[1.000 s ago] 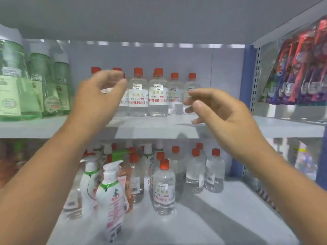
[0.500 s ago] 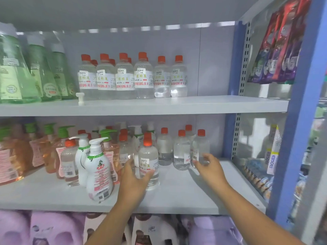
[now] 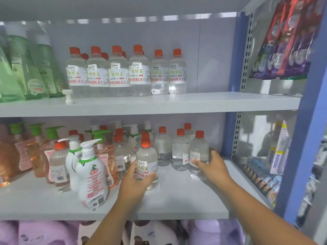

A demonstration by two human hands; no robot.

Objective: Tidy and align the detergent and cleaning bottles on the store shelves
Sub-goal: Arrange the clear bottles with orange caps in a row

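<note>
**Both hands on clear bottles, middle shelf**

Landmark: the white pump bottle (image 3: pixel 92 175) standing at the front of the middle shelf (image 3: pixel 177 207).

Far left of it, along the shelf's left end: orange pump bottles (image 3: pixel 37 152) with green pump heads. Just left of it and touching or nearly so: a second white pump bottle (image 3: pixel 73 160), and a small clear bottle (image 3: pixel 59 165) with an orange cap. Behind it: more orange soap and clear bottles, loosely bunched, not in rows.

Right of it: left hand (image 3: pixel 135 181) clamped around the lower body of a clear orange-capped bottle (image 3: pixel 146 161), thumb on the label side, fingers (image 3: pixel 152 175) wrapped across the front. Bottle upright, base on the shelf or just at it; cannot tell which.

Further right: right hand (image 3: pixel 212 167) closed on the rightmost clear bottle (image 3: pixel 199 154), thumb across the front label, fingers behind. Upright. Two or three like bottles stand between the held pair, set back.

Above the pump bottle, upper shelf (image 3: pixel 194 105): green bottles (image 3: pixel 26 75) to the left, a loose white pump part (image 3: pixel 68 96), then a row of clear orange-capped bottles (image 3: pixel 127 73), labels forward.

Below: purple packs (image 3: pixel 35 232).
</note>
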